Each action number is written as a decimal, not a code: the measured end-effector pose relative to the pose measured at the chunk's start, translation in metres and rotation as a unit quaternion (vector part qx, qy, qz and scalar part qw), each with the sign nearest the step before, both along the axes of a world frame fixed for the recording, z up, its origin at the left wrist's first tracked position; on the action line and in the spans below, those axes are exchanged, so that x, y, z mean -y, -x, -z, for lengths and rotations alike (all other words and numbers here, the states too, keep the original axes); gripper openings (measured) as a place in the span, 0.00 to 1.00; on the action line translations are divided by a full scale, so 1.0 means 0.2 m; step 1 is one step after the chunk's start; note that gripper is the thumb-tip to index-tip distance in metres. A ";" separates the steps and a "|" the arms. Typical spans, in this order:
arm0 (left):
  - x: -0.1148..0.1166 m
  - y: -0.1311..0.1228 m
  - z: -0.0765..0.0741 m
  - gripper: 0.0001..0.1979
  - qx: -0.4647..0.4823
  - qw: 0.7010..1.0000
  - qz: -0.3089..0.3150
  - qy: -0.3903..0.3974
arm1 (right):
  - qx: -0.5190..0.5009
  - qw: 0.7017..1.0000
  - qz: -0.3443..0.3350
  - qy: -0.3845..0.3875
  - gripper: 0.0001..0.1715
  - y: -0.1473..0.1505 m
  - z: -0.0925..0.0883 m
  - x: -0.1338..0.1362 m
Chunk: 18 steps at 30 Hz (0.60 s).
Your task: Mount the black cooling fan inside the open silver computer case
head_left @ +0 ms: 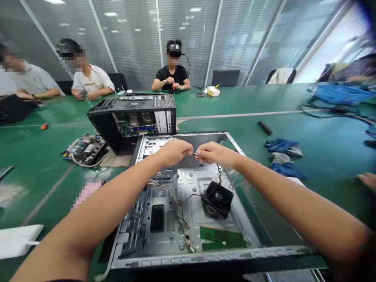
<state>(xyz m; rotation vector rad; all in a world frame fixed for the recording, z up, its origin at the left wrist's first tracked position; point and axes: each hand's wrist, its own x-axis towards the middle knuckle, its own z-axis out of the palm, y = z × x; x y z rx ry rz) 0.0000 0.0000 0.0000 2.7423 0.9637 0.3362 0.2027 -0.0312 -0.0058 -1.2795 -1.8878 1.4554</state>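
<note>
My left hand (177,152) and my right hand (214,154) meet above the far part of an open computer case (188,180) lying on its side. Both are closed in a pinch on something small and dark between the fingertips; I cannot make out what it is. Below my right hand sits a black cooling fan (217,199) inside the case. One dark wire rises from the fan toward that hand, and another runs left to a bundle of cables (178,207). Two green memory sticks (221,237) lie near the case's front edge.
Behind stands a second black computer case (102,127), with a circuit board (88,149) at its left. On the right lie a dark handle-like tool (264,128), blue gloves (282,145) and a blue bag (342,94) with cables. Several people sit around the green table (252,103).
</note>
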 end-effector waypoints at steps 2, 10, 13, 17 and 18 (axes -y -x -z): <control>0.00 0.00 0.01 0.12 -0.002 1.000 0.002 -0.003 | 0.007 1.000 -0.001 -0.003 0.13 0.00 0.00 -0.01; -0.01 0.01 0.01 0.12 -0.006 1.000 0.007 0.009 | 0.017 1.000 -0.006 -0.019 0.10 -0.02 0.03 -0.02; 0.00 0.01 0.01 0.12 -0.011 1.000 0.011 0.008 | 0.028 0.999 -0.004 -0.030 0.10 -0.02 0.03 -0.02; 0.00 0.01 0.00 0.13 -0.019 0.999 0.006 0.034 | 0.032 0.998 -0.008 -0.046 0.10 -0.01 0.02 -0.02; 0.01 0.01 -0.01 0.13 -0.019 0.999 0.004 0.044 | 0.034 0.998 -0.008 -0.052 0.10 -0.01 0.01 -0.02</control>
